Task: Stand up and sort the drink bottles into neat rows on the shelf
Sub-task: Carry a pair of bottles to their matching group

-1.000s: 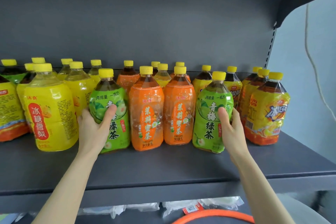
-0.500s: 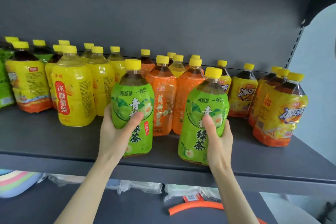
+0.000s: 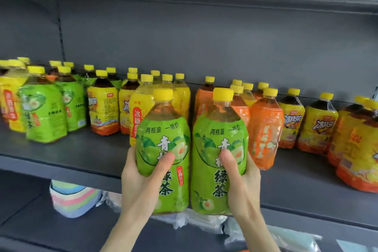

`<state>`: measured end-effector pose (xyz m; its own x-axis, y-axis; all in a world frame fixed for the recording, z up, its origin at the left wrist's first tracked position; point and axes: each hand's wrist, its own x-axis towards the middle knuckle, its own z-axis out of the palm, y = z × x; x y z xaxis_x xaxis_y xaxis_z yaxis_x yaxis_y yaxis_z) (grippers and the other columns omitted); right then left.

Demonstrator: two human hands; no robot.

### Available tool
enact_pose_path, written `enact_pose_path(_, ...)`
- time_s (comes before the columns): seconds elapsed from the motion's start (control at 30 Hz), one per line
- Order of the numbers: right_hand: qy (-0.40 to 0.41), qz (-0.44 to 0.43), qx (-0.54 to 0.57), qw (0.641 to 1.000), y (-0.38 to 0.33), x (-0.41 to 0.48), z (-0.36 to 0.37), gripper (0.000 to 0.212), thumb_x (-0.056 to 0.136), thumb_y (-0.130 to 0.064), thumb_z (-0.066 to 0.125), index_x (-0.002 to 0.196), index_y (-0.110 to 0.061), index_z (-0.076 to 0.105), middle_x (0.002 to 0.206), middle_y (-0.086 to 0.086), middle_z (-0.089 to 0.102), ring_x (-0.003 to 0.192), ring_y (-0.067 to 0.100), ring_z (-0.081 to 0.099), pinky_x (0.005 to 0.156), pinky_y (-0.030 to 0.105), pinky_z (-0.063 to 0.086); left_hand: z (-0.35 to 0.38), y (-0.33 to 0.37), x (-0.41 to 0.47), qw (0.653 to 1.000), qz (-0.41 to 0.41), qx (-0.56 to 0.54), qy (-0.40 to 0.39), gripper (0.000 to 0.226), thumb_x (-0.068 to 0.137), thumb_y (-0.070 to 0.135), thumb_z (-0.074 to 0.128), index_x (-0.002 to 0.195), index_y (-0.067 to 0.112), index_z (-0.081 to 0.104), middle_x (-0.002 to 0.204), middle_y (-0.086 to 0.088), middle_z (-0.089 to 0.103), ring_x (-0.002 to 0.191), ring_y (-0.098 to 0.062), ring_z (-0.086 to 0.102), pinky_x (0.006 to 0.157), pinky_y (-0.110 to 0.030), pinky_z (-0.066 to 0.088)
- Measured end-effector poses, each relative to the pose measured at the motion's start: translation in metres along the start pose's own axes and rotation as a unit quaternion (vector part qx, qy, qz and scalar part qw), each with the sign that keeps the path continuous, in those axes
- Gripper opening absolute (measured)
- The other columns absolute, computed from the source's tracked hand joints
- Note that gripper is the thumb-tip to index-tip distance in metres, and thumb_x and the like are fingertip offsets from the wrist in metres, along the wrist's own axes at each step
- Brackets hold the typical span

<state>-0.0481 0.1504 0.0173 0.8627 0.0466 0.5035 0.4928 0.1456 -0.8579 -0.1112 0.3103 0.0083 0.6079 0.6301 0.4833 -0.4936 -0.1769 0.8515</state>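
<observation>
"两瓶量 一瓶价", "绿茶" on held green bottles point(image 3: 161, 135) point(image 3: 206, 170)

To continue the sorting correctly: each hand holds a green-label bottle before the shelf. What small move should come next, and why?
Probably carry both leftward and stand them beside the green group at the left of the shelf. The left hand grips the left bottle, the right hand the right bottle, both held off it; bare space lies before that group.

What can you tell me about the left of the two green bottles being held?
The green-labelled clear plastic drink bottle has a yellow cap, pale amber liquid in its shoulder and a wrap printed with green fruit and characters. Upright beside a matching green bottle, it is held before the grey shelf edge. The left grip wraps its lower half, thumb across the label.
</observation>
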Motion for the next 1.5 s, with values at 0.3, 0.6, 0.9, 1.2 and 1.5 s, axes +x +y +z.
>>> enact_pose_path(0.3,-0.016,0.043,0.021,0.999,-0.001,-0.065,0.164,0.06,0.057,-0.068,0.062,0.09,-0.018,0.067,0.086,-0.001,0.075,0.08,0.014,0.07,0.07,0.03,0.053,-0.173,0.01,0.04,0.999,-0.009,0.041,0.003,0.057,0.051,0.064,0.067,0.101,0.036,0.058,0.093,0.021,0.069,0.083,0.004,0.065,0.063,-0.011,0.049)
enact_pose_path(0.6,-0.017,0.033,0.027,0.999,0.001,-0.077,0.292,0.05,0.061,-0.068,0.063,0.091,-0.029,0.069,0.088,-0.011,0.075,0.081,0.003,0.069,0.064,0.011,0.049,-0.281,-0.001,0.106,0.998,-0.043,0.029,0.031,0.051,0.052,0.064,0.069,0.097,0.043,0.061,0.094,0.017,0.071,0.082,0.0,0.067,0.059,-0.014,0.05)
enact_pose_path(0.9,0.014,0.056,0.052,0.997,0.045,-0.022,0.39,0.048,0.061,-0.073,0.064,0.096,-0.039,0.067,0.096,-0.022,0.072,0.09,-0.003,0.067,0.081,0.031,0.051,-0.334,-0.034,0.199,0.996,-0.024,0.057,0.056,0.059,0.051,0.067,0.069,0.102,0.039,0.057,0.094,0.02,0.069,0.084,0.001,0.066,0.068,-0.026,0.051)
enact_pose_path(1.2,0.006,0.058,-0.019,0.998,0.072,0.018,0.436,0.058,0.068,-0.07,0.068,0.111,-0.031,0.061,0.103,-0.02,0.07,0.097,-0.004,0.064,0.09,0.028,0.05,-0.365,-0.067,0.262,0.998,-0.008,0.057,0.041,0.061,0.052,0.062,0.068,0.105,0.035,0.055,0.095,0.022,0.068,0.085,0.003,0.065,0.066,-0.018,0.049)
enact_pose_path(1.5,0.031,0.037,-0.175,0.983,0.081,0.034,0.459,0.085,0.058,-0.078,0.045,0.118,-0.019,0.06,0.127,0.007,0.049,0.117,0.012,0.03,0.111,0.041,0.028,-0.374,-0.078,0.281,0.999,-0.001,0.019,-0.044,0.063,0.056,0.06,0.07,0.114,0.042,0.053,0.103,0.023,0.068,0.094,0.003,0.064,0.075,-0.018,0.05)
